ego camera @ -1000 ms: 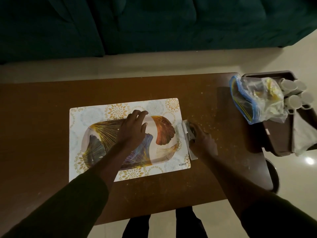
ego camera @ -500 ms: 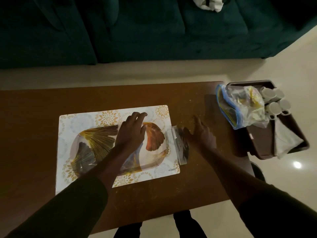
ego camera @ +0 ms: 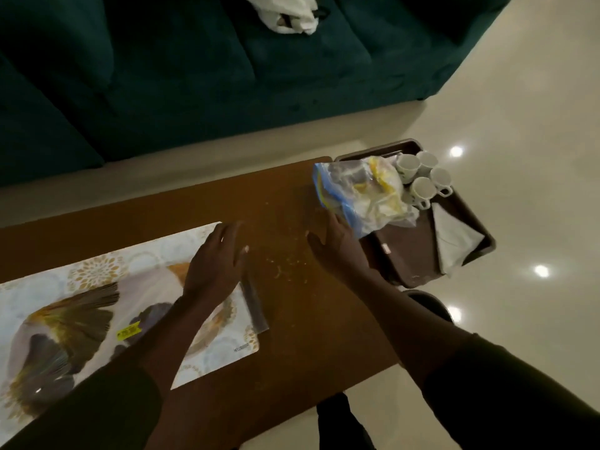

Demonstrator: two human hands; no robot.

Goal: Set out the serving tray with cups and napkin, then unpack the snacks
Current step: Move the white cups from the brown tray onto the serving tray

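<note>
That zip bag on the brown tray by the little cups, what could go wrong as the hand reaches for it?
The zip bag of snacks leans beside four white cups on the brown tray. If the right hand drags it out, it might knock the cups over. The tray looks set past the table end, so a tug could shift or tip it. The bag's mouth cannot be judged shut, so snacks may spill.

Dark teal sofa [ego camera: 194, 76], glossy cream floor [ego camera: 519, 92], brown wooden table [ego camera: 292, 319]
</note>
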